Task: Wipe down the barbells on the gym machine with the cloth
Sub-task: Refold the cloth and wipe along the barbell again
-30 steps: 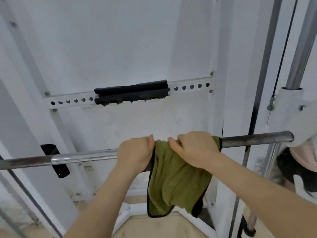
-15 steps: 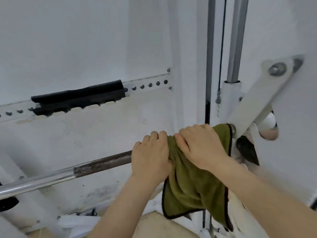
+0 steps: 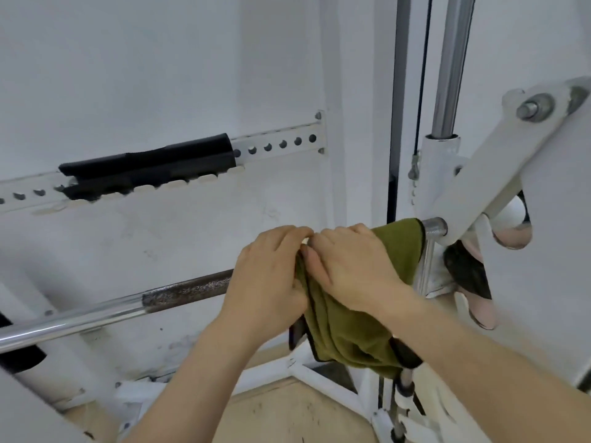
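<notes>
A steel barbell (image 3: pixel 179 294) runs from lower left up to the right, with a dark knurled stretch beside a shiny smooth part. An olive green cloth (image 3: pixel 348 330) with black edging is draped over the bar near its right end and hangs down below it. My left hand (image 3: pixel 268 279) curls over the bar at the cloth's left edge. My right hand (image 3: pixel 351 263) grips the cloth around the bar, right beside the left hand. The bar's end (image 3: pixel 435 227) meets a white bracket.
A white angled arm (image 3: pixel 499 167) with a bolt and a chrome guide rod (image 3: pixel 452 59) stand at the right. On the white wall behind sits a perforated rail (image 3: pixel 275 145) with a black pad (image 3: pixel 147 167). White frame tubes (image 3: pixel 323 382) cross the wooden floor below.
Both hands slid the cloth rightward along the bar toward the bracket over the last second. In the last half second they drew closer together, the cloth staying near the bar's end.
</notes>
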Motion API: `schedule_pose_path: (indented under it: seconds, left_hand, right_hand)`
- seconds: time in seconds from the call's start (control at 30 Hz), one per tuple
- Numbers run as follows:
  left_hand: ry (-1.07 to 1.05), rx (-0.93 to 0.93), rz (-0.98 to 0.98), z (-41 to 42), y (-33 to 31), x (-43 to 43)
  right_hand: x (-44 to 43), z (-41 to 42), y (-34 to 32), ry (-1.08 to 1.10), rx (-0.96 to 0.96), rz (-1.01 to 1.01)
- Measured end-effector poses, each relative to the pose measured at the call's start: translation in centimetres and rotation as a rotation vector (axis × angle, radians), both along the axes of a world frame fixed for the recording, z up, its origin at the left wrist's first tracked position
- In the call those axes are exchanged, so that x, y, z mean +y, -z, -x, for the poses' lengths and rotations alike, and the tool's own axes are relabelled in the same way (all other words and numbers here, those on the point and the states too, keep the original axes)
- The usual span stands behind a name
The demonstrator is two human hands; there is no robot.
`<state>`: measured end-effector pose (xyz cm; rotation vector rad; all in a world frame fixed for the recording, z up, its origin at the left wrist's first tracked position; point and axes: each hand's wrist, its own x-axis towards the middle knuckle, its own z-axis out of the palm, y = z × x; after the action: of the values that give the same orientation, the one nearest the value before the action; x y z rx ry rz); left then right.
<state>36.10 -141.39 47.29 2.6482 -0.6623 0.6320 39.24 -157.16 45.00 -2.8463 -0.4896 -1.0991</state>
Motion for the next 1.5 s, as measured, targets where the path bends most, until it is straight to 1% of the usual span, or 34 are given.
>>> schedule_pose_path:
  seconds: [0.03,0.07,0.13,0.2,0.23,0.3,0.4,0.5,0.57,0.63,0.67,0.73,0.8,0.87,0.93,0.97,1.03,1.13,1.17,1.23,1.3,1.33,1.43,1.5]
  left_hand:
    - [0.017,-0.018,-0.034,0.5,0.0,0.0]
    - [0.034,-0.020,-0.073,0.9,0.2,-0.2]
    - [0.042,-0.021,-0.130,1.4,0.9,-1.0]
    - [0.017,-0.089,-0.195,1.1,1.5,-1.5]
    - [-0.006,-0.135,-0.234,0.8,1.7,-1.5]
    - [-0.057,-0.195,-0.275,0.1,1.6,-0.8]
    - [-0.070,-0.128,-0.272,-0.1,0.8,1.7]
    - [-0.083,-0.134,-0.261,0.4,0.6,4.2]
    - [-0.091,-0.128,-0.254,0.6,0.2,4.3]
    - [-0.094,-0.040,-0.227,0.6,-0.4,3.6]
    - [-0.087,0.027,-0.182,0.5,-0.6,3.3]
    - [-0.045,0.158,-0.050,0.6,-0.9,3.7]
    - [-0.043,0.212,0.010,1.1,-1.3,5.2]
    - [-0.158,0.174,0.062,1.7,-1.6,8.2]
    - [-0.335,0.114,0.166,1.7,-1.6,11.8]
    - [-0.399,0.094,0.171,1.7,-1.4,13.3]
    - [-0.449,0.105,0.120,1.7,-0.8,15.4]
    - [-0.496,0.113,0.250,2.0,-0.5,17.6]
    - [-0.513,0.098,0.234,2.0,-0.4,18.3]
    - [-0.530,0.088,0.126,2.3,-0.1,19.0]
    - [-0.497,0.097,0.084,2.3,0.1,18.3]
    - [-0.465,0.098,0.064,2.3,0.0,17.4]
    - [-0.325,0.077,-0.064,2.4,0.2,15.2]
    - [-0.261,0.063,-0.048,2.6,0.5,14.7]
  right_hand:
    - [-2.5,-0.1,-0.3,0.004,0.039,0.036]
    - [-4.9,-0.3,-0.8,0.066,0.091,0.033]
    - [-7.7,-0.5,-1.4,0.217,0.161,-0.092]
    - [-6.4,-0.4,-1.2,0.330,0.133,-0.156]
    - [-4.7,0.0,-0.8,0.347,0.091,-0.170]
    - [-1.0,0.5,-0.1,0.302,0.022,-0.147]
    - [3.2,1.2,0.6,0.155,0.027,-0.075]
    - [2.7,1.4,0.4,0.032,0.083,-0.020]
    - [-0.1,1.9,-0.1,0.019,0.151,0.013]
    - [-2.9,2.6,-0.6,0.069,0.180,0.019]
    - [-3.4,3.0,-0.9,0.083,0.196,0.038]
    - [-2.6,3.2,-1.3,0.018,0.261,0.148]
    - [-1.0,2.5,-1.8,-0.030,0.358,0.277]
    - [1.0,1.4,-2.8,-0.036,0.397,0.331]
    - [4.6,0.8,-3.6,-0.070,0.381,0.335]
    - [7.4,1.0,-3.7,-0.113,0.355,0.336]
    - [14.1,1.6,-3.5,-0.238,0.306,0.303]
    - [21.8,2.2,-3.5,-0.320,0.288,0.252]
    - [22.6,2.2,-3.7,-0.320,0.262,0.267]
    - [22.1,1.9,-3.7,-0.329,0.247,0.284]
    - [19.3,1.6,-3.4,-0.332,0.267,0.274]
    - [17.3,1.5,-3.3,-0.297,0.287,0.286]
    - [10.3,1.0,-3.7,-0.089,0.385,0.285]
    - [8.6,1.0,-4.0,0.029,0.420,0.253]
